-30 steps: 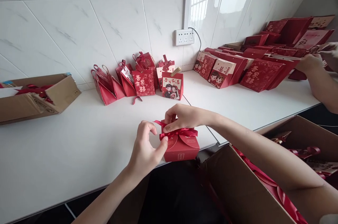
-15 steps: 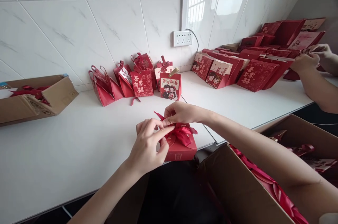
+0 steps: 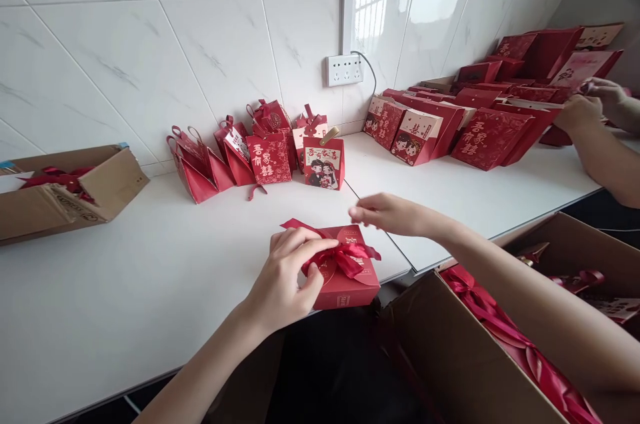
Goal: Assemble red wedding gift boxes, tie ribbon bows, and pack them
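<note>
A small red gift box (image 3: pixel 347 281) with a red ribbon bow (image 3: pixel 345 256) sits at the front edge of the white counter (image 3: pixel 125 291). My left hand (image 3: pixel 287 277) rests on the box's left side, its fingers closed on the bow's left loop. My right hand (image 3: pixel 383 212) hovers just above and right of the box, fingers loosely curled, holding nothing that I can see.
Several red gift bags (image 3: pixel 265 154) stand against the tiled wall. More red bags and boxes (image 3: pixel 475 124) are stacked at the right, where another person's hands (image 3: pixel 587 107) work. An open carton of ribbons (image 3: pixel 500 344) is at lower right, another carton (image 3: pixel 65 187) at left.
My right hand let go of the bow and lifted away to the right. The left hand stayed on the bow. The box shifted slightly.
</note>
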The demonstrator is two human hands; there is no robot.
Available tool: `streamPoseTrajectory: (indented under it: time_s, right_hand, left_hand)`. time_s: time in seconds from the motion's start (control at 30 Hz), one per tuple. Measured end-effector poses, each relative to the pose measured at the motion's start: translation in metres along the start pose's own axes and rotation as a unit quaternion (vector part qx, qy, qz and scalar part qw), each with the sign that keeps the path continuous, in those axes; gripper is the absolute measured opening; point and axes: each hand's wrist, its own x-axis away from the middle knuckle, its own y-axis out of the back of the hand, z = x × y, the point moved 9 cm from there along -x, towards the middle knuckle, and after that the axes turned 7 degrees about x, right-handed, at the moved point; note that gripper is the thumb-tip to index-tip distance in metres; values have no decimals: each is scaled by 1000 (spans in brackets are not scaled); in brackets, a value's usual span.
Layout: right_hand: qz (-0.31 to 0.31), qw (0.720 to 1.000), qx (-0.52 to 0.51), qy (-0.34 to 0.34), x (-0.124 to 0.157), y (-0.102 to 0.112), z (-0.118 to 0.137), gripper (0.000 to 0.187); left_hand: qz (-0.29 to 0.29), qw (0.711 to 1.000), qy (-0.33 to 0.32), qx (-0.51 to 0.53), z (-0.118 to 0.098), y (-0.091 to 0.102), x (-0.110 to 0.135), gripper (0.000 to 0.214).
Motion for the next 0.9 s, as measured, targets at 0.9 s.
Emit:
streamPoseTrajectory:
  time_s: [0.9]
  right_hand:
    - [166, 978, -114, 46, 15, -9, 3, 13]
  left_hand:
    - [2, 995, 101, 19, 13, -10, -10, 7]
